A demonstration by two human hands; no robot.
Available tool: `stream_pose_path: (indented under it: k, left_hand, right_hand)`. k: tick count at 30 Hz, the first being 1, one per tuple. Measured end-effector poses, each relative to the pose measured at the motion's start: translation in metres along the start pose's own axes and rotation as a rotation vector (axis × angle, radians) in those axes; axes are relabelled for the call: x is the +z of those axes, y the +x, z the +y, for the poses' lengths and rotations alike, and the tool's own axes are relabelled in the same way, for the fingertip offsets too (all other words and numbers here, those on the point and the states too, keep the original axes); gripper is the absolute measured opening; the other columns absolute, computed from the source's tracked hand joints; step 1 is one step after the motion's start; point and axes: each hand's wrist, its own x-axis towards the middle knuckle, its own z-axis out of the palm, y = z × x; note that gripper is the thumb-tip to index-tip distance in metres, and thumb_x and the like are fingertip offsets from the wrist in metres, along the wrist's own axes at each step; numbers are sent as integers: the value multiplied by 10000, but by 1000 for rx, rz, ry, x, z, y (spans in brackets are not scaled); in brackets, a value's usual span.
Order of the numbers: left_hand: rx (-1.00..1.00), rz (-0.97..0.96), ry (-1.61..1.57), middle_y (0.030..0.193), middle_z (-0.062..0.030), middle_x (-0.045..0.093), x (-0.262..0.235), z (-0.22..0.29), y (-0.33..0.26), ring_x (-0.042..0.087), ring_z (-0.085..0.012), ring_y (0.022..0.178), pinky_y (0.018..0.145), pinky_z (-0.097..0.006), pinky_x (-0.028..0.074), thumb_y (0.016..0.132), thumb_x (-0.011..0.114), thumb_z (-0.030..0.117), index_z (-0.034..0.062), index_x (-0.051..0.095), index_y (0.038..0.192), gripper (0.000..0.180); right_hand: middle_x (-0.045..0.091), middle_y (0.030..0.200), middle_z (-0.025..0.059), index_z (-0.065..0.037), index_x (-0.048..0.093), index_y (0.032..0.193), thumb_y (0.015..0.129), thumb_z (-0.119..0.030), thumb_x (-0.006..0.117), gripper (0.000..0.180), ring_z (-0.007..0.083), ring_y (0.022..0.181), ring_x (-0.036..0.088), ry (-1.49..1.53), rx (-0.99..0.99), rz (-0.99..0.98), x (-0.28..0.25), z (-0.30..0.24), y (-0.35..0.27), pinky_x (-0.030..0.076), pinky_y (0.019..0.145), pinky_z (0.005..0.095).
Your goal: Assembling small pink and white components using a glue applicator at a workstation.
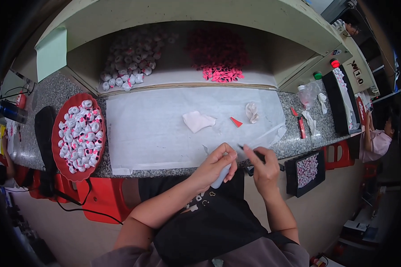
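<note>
Two bare hands meet at the near edge of a white paper sheet [165, 129] on the speckled stone counter. The left hand [216, 167] grips a small pale blue-grey piece [221, 177], its long axis pointing down toward the lap. The right hand [263, 169] pinches a thin dark tool [249, 150] just beside it; the tip's contact is unclear.

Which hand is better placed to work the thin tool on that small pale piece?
Right hand: it likely suits, already pinching the thin dark tool, tip near the pale piece held by the left hand.
</note>
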Motion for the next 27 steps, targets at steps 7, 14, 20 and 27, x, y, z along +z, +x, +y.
stream_pose_path:
  k: [7, 14, 20, 27]
  left_hand:
    - [5, -41, -26, 659, -55, 524, -4, 1, 0, 533, -133, 597, 553, -243, 429, 893, 408, 254, 77, 455, 828, 195]
    - [-10, -15, 13, 678, -50, 531, -7, 5, -4, 534, -130, 608, 576, -246, 436, 894, 402, 266, 69, 471, 830, 219]
    - [14, 20, 32, 688, -44, 531, -3, 3, -5, 547, -126, 650, 588, -239, 443, 896, 396, 271, 67, 478, 846, 225]
    - [52, 20, 99, 644, -34, 497, -1, 3, -5, 491, -101, 553, 505, -207, 399, 902, 379, 276, 70, 476, 862, 232]
  right_hand:
    - [517, 765, 85, -146, 631, 985, 573, 62, 547, 470, 217, 655, 508, -52, 37, 39, 1, -2, 6, 423, 568, 299]
    - [524, 782, 98, -134, 632, 979, 621, 72, 525, 426, 224, 675, 524, -107, 68, 18, -1, 2, 10, 431, 575, 295]
    - [519, 787, 75, -163, 622, 1000, 582, 49, 526, 479, 207, 654, 503, -57, -23, 43, -2, -7, 6, 416, 552, 291]
    - [521, 785, 79, -166, 618, 1008, 596, 42, 532, 470, 213, 644, 503, -48, 17, 67, -2, -5, 5, 419, 551, 292]
